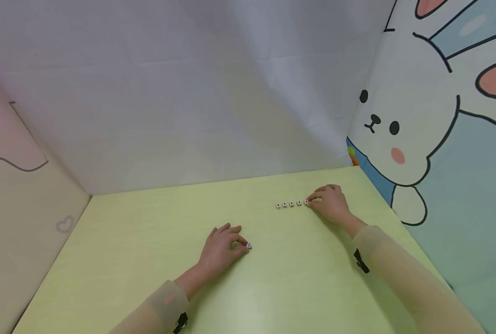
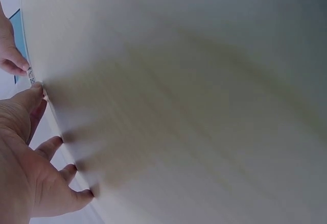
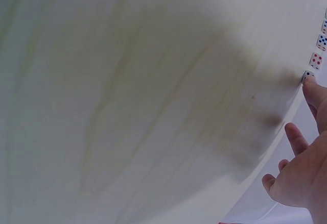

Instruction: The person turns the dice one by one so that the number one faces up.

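Note:
Near the middle of the table, my left hand (image 1: pixel 222 250) pinches a small white die (image 1: pixel 249 246) between thumb and index finger, the other fingers spread. Farther back, my right hand (image 1: pixel 330 203) has thumb and forefinger on another die (image 1: pixel 306 202), the rightmost of a short row. Several more white dice (image 1: pixel 291 204) stand to its left in a nearly straight line, with small gaps. In the right wrist view, the end die (image 3: pixel 307 75) shows dark pips beside the thumb, and its neighbour (image 3: pixel 316 60) has red ones. The left wrist view mostly hides the left hand's die.
The pale yellow table (image 1: pixel 147 241) ends against a white cloth wall (image 1: pixel 181 116) at the back. On the right stands a wall panel with a cartoon rabbit (image 1: pixel 415 120); a pink and cream panel (image 1: pixel 18 195) closes the left side.

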{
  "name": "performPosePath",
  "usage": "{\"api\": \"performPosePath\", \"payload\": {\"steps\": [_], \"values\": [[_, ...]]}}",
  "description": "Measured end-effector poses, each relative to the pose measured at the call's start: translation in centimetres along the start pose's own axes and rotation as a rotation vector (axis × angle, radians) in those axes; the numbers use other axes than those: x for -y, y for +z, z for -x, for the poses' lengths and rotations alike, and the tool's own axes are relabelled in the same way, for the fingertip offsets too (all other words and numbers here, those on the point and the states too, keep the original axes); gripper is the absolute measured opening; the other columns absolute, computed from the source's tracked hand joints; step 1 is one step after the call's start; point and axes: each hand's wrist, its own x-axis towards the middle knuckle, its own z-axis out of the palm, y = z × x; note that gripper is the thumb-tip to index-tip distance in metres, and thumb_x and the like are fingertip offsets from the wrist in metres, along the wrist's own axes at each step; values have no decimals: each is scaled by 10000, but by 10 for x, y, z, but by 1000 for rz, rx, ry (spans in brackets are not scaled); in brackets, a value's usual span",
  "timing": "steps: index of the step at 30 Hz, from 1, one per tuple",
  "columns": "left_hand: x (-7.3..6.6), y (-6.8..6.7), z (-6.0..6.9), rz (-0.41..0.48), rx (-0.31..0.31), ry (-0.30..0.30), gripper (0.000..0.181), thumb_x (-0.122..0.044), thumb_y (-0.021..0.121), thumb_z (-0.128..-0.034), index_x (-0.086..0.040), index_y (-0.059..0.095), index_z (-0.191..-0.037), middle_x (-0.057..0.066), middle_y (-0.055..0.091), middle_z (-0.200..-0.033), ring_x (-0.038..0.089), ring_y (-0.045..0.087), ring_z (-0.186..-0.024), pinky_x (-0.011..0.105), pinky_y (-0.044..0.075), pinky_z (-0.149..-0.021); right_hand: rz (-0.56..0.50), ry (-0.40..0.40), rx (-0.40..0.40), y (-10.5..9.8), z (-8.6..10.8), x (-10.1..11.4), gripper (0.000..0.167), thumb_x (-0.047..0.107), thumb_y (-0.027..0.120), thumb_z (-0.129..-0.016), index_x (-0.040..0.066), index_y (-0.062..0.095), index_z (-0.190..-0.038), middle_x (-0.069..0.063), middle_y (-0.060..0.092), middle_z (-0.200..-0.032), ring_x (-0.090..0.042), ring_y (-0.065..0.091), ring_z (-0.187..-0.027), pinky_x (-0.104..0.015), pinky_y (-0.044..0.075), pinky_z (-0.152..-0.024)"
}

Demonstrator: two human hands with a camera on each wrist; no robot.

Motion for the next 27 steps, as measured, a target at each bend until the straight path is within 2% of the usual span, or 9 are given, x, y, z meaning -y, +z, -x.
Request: {"api": "performPosePath", "payload": {"steps": [8,13,20,27], "values": [[-1,1,4,-1,21,-16,137,-378,781,-912,-264,795,-987,67,593,-1452,377,403,-1445,650,219,-1189,6,4,30,0,3,1,220,280,714,-980,122,808,-1102,-228,613,-1346,-519,308,-1375,-695,268,-1109],[-7,-8,0,-12,39,-37,202,-382,785,-908,-239,783,-1050,83,587,-1457,384,403,-1444,631,234,-1192,19,-17,17,-3,1,1,222,276,713,-980,114,808,-1098,-235,617,-1338,-523,322,-1364,-694,257,-1112],[-18,-25,-3,-107,74,-45,156,-376,784,-902,-244,800,-982,103,602,-1433,409,414,-1428,602,290,-1177,23,-18,22,-3,-1,0,221,272,713,-979,111,808,-1098,-238,616,-1336,-520,326,-1360,-688,259,-1110],[-26,-24,-6,-170,128,-59,143,-380,770,-912,-247,804,-950,95,606,-1430,419,407,-1430,557,295,-1192,39,-16,39,-4,-2,1,242,276,699,-987,98,801,-1115,-245,611,-1347,-517,337,-1358,-668,243,-1131]]}}
